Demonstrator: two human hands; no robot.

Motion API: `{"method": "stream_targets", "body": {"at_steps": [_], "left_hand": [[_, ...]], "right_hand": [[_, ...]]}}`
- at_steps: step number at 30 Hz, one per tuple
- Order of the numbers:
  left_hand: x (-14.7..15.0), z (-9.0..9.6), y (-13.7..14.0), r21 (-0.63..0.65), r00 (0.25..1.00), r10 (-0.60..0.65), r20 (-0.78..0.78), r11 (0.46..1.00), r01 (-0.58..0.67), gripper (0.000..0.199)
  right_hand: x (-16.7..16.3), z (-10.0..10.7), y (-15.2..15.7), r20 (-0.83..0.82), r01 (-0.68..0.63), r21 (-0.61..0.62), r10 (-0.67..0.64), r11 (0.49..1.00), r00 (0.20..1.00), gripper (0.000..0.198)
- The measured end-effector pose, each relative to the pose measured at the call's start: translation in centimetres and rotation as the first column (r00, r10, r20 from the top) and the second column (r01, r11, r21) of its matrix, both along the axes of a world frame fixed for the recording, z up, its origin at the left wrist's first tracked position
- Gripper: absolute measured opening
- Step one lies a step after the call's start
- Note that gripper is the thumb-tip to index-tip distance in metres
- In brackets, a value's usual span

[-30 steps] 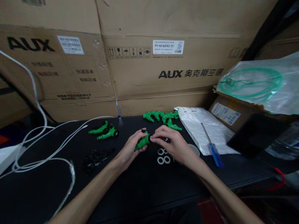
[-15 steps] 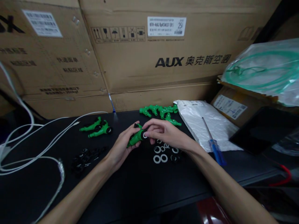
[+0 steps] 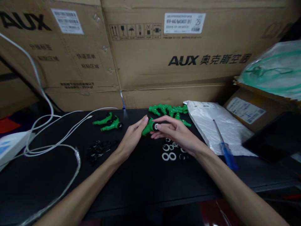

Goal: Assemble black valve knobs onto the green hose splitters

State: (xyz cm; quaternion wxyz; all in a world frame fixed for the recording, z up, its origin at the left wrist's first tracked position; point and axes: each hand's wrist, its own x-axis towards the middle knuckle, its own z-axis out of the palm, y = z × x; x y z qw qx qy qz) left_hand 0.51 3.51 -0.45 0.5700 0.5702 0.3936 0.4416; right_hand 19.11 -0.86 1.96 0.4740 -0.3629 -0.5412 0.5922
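My left hand (image 3: 134, 135) is closed around a green Y-shaped hose splitter (image 3: 147, 128), whose black collar faces right. A white ring washer (image 3: 156, 126) shows in the collar's mouth. My right hand (image 3: 175, 130) has its thumb tip on that washer, with the other fingers curled around the collar side; the thumb partly covers the washer. Below the right hand lie several loose white washers (image 3: 165, 156) and some dark rings (image 3: 183, 157), partly hidden by the wrist. To the left are two green splitters with black parts (image 3: 113, 125) and a pile of small black pieces (image 3: 100, 150).
Several green splitters (image 3: 168, 109) lie at the back, by a large cardboard box (image 3: 145, 72). A white plastic mailer (image 3: 207, 122) with a blue-handled screwdriver (image 3: 227, 153) is at right, near a dark flat panel (image 3: 270, 135). White cables (image 3: 58, 146) loop across the left.
The view has swung left, so everything sits further right. My left hand has turned the splitter so its collar points more rightward. My right thumb now presses flatter against the washer.
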Motion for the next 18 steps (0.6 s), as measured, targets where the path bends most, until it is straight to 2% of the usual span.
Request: {"method": "stream_targets", "body": {"at_steps": [2, 4, 7, 9, 10, 12, 15, 18], "left_hand": [[-0.1, 0.0, -0.1, 0.042, 1.000, 0.006, -0.031, 0.999, -0.005, 0.050], [-0.4, 0.3, -0.2, 0.180, 0.988, 0.075, -0.134, 0.982, -0.050, 0.048], [-1.7, 1.5, -0.7, 0.477, 0.920, 0.192, -0.342, 0.879, -0.005, 0.039], [-3.3, 2.3, -1.0, 0.572, 0.848, 0.221, -0.482, 0.812, 0.113, 0.033], [-4.3, 2.6, -1.2, 0.584, 0.809, 0.234, -0.539, 0.796, 0.159, 0.027], [-6.4, 3.0, -1.6, 0.570, 0.761, 0.249, -0.599, 0.800, 0.187, 0.019], [-9.2, 3.0, -2.0, 0.472, 0.712, 0.214, -0.668, 0.862, 0.184, 0.018], [-10.9, 2.2, -2.6, 0.393, 0.694, 0.173, -0.699, 0.904, 0.170, 0.020]], "right_hand": [[0.3, 0.1, 0.1, -0.030, 0.082, -0.011, -0.083, 0.997, 0.996, 0.030], [0.8, 0.2, 0.3, -0.071, 0.186, -0.025, -0.188, 0.982, 0.980, 0.030], [1.6, 0.2, 0.9, -0.124, 0.292, -0.033, -0.293, 0.956, 0.948, 0.029], [1.9, 0.1, 1.1, -0.145, 0.314, -0.037, -0.316, 0.949, 0.938, 0.028], [1.9, 0.1, 1.1, -0.151, 0.314, -0.038, -0.316, 0.949, 0.937, 0.028], [1.8, 0.2, 1.0, -0.155, 0.294, -0.029, -0.294, 0.956, 0.943, 0.028], [1.4, 0.3, 0.7, -0.148, 0.241, -0.015, -0.241, 0.970, 0.959, 0.028], [1.2, 0.3, 0.6, -0.144, 0.211, -0.032, -0.213, 0.977, 0.966, 0.028]]}}
